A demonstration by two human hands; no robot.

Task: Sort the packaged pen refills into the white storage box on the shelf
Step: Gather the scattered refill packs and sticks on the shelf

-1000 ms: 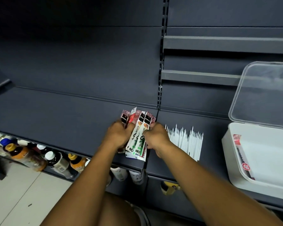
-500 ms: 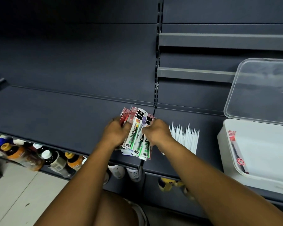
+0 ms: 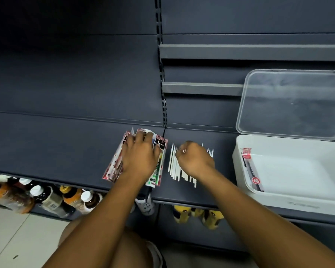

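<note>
A fanned pile of packaged pen refills [image 3: 114, 167] lies on the dark shelf [image 3: 56, 144], near its front edge. My left hand [image 3: 139, 157] rests flat on top of the pile, fingers stretched toward its far end. My right hand [image 3: 193, 159] hovers just to the right with curled fingers, over a row of loose white refills [image 3: 174, 167]; nothing shows in its grip. The white storage box [image 3: 238, 163] stands at the right with one red-labelled refill pack [image 3: 250, 171] along its left inner wall.
The box's clear lid [image 3: 294, 103] stands propped open against the back panel. Bottles [image 3: 46, 198] fill the lower shelf at left, and yellow bottles [image 3: 182, 213] sit below the middle. Two grey rails [image 3: 201, 88] jut from the back panel above the loose refills.
Both hands held the fanned packs upright before. Now the packs lie on the shelf under my left hand, and my right hand has let go and moved right over the loose white refills.
</note>
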